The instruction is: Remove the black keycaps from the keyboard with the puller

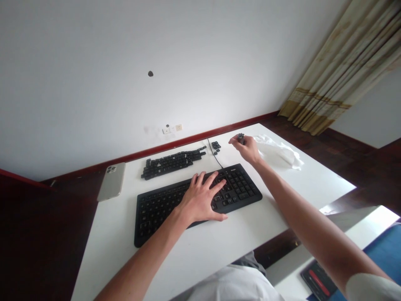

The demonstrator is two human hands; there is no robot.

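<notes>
A black keyboard (163,209), with its keycaps taken off over much of the left and middle, lies across the white table. My left hand (202,196) rests on it with fingers spread, holding nothing. Raised beyond the keyboard's right end, my right hand (249,148) is closed around a small dark object (241,138) whose exact kind I cannot make out. Behind the keyboard, loose black keycaps (172,164) are laid out in rows. A smaller group of keycaps (216,145) sits to their right, beside the keyboard's cable (213,152).
A phone (112,180) lies face down at the table's left edge. Crumpled white tissue or plastic (278,151) is to the right of my right hand. The white table (115,246) stands near a wall. Lower right, a dark item with a red stripe (318,280) rests on another white surface.
</notes>
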